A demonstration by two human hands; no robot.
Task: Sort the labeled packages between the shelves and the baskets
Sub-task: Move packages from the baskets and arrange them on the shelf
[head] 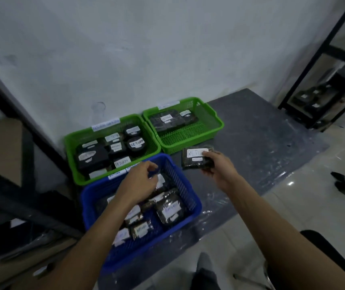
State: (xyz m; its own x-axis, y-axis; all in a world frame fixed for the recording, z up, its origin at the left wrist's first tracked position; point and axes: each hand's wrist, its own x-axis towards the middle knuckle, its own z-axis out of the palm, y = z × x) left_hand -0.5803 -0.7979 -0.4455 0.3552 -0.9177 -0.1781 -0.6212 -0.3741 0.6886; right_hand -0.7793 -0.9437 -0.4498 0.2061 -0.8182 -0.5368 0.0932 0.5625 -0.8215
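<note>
Your right grip (215,166) clasps the labeled package (194,159) by its right end, fingers curled round it. The package's long axis runs left to right, white label up and facing you. It hangs above the dark mat (261,143), just beside the blue basket (196,206) and near the front rim of the right green basket (188,146). Open mat spreads to the right. Your left grip (140,181) hovers curled over the blue basket's packages; you cannot tell whether it holds one.

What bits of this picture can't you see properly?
Head view:
- package label: last letters covered by the right hand.
- left hand: whether it holds anything is unclear; it hides part of the blue basket.
- green basket tags: blurred, unreadable.
- shelf: cut off by the right edge; labels too small.
</note>
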